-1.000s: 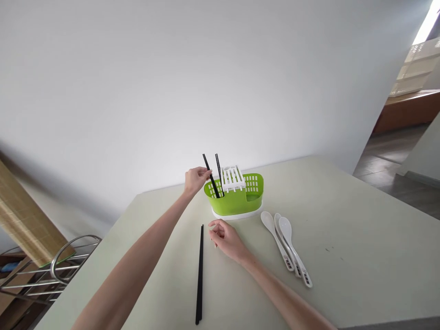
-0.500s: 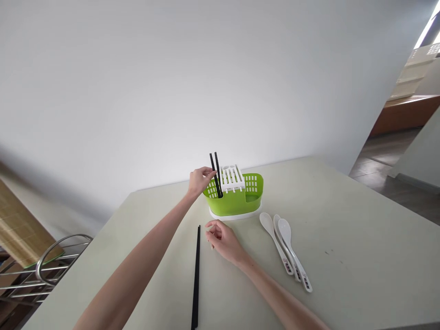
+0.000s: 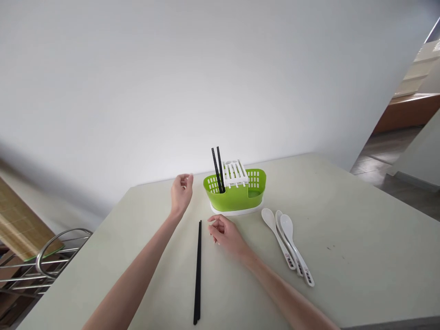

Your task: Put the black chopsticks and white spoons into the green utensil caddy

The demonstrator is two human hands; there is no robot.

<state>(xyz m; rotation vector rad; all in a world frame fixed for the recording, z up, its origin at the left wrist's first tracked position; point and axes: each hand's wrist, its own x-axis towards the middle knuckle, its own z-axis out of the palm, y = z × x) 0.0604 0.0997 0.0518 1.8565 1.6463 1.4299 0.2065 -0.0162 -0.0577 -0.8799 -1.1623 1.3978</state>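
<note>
Two black chopsticks (image 3: pixel 218 169) stand upright, leaning slightly, in the left compartment of a green utensil holder (image 3: pixel 233 200) with a white slotted rack (image 3: pixel 235 173) across its middle. To the left of the holder, my left hand (image 3: pixel 181 192) is raised and holds nothing, its fingers loosely curled with a gap at the thumb. In front of the holder is my right hand (image 3: pixel 227 234), empty, with half-bent fingers apart. Just left of it another pair of black chopsticks (image 3: pixel 198 272) lies on the table. Three white spoons (image 3: pixel 287 245) lie together at the right, bowls toward the holder.
The pale table (image 3: pixel 343 220) meets a white wall (image 3: pixel 192 82) behind the holder. Beyond the left edge are a metal wire rack (image 3: pixel 43 263) and a bamboo board (image 3: pixel 24 215). A floor shows past the right edge.
My left hand has let go of the two chopsticks standing in the holder and moved left, away from it. My right hand has stayed nearly in place. The view has shifted slightly.
</note>
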